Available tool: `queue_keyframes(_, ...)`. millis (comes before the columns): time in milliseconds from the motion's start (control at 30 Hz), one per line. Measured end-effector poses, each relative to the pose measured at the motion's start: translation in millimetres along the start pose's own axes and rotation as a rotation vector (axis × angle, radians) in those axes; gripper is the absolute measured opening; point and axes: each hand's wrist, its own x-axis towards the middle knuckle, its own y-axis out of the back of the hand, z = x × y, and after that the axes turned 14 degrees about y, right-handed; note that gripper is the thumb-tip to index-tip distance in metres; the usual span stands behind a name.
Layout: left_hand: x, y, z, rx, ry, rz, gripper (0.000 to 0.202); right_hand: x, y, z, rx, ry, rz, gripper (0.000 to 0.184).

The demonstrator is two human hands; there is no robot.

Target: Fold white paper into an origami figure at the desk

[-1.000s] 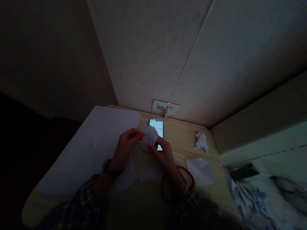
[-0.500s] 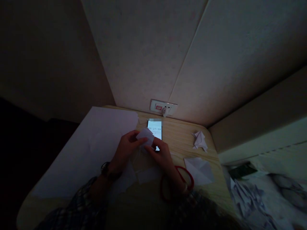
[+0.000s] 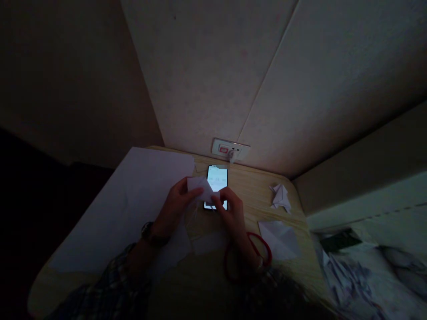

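Between my two hands is a small piece of folded white paper [image 3: 199, 183], held above the tabletop. My left hand [image 3: 176, 200] pinches its left side, thumb on top. The fingers of my right hand [image 3: 231, 209] close on a flap at its lower right. Just behind the paper lies a phone [image 3: 217, 182] with a lit timer screen, partly covered by the paper and my right hand. Under my right forearm are red-handled scissors [image 3: 263, 242]; their blades cannot be made out.
Large white sheets [image 3: 133, 195] cover the left of the wooden table [image 3: 250, 191]. On the right sit a folded paper figure [image 3: 280, 196] and a creased paper square [image 3: 279, 240]. Paper scraps [image 3: 208, 242] lie near my wrists. A wall socket [image 3: 230, 150] with a plug is behind the phone.
My right hand has moved slightly right, drawing out a flap of the folded paper. The paper has turned, and more of the phone shows. The view has shifted a little.
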Motion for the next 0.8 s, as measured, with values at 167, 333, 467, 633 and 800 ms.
queue_keyframes(167,3,1.3,-1,0.06,0.053,0.045,0.045,-2,3,-3,-0.01,0.0,0.131,0.024)
queue_keyframes(333,1,-0.2,1,0.045,0.038,-0.01,0.055,-2,4,-3,0.036,-0.005,0.15,0.027)
queue_keyframes(467,0,1.0,3,-0.033,0.026,-0.011,0.06,-1,11,1,-0.01,0.066,0.218,0.026)
queue_keyframes(633,8,7.6,2,-0.246,-0.053,0.012,0.038,-2,19,6,-0.196,0.073,0.304,0.038)
queue_keyframes(800,10,8.2,4,-0.36,-0.071,-0.027,0.034,-7,20,8,-0.28,0.114,0.25,0.047)
